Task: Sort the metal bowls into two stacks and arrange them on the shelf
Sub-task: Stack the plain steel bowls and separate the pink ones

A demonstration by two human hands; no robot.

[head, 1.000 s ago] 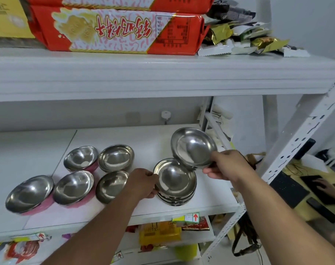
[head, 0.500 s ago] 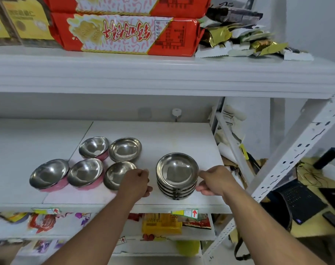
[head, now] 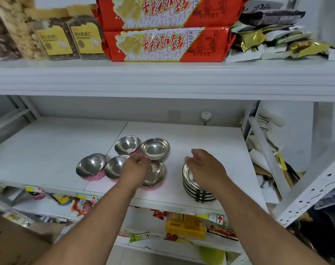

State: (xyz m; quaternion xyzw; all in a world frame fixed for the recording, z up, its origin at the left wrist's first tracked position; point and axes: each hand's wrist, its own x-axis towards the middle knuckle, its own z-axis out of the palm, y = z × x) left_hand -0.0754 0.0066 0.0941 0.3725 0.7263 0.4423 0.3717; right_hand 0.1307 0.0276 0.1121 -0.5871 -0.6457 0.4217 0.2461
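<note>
A: Head view, what's on the shelf (head: 210,142)?
B: Stack of bowls (head: 198,194) front-right. Five loose bowls to its left, w/ pink undersides on some.
A: Hands?
B: Right hand (head: 207,169) over the stack, fingers loosely curled, holding nothing. Left hand (head: 137,170) over the near loose bowl (head: 156,175), fingers bent at its rim; can't tell if it grips.
A: Above?
B: Red snack packs (head: 166,44) on the upper shelf.
</note>
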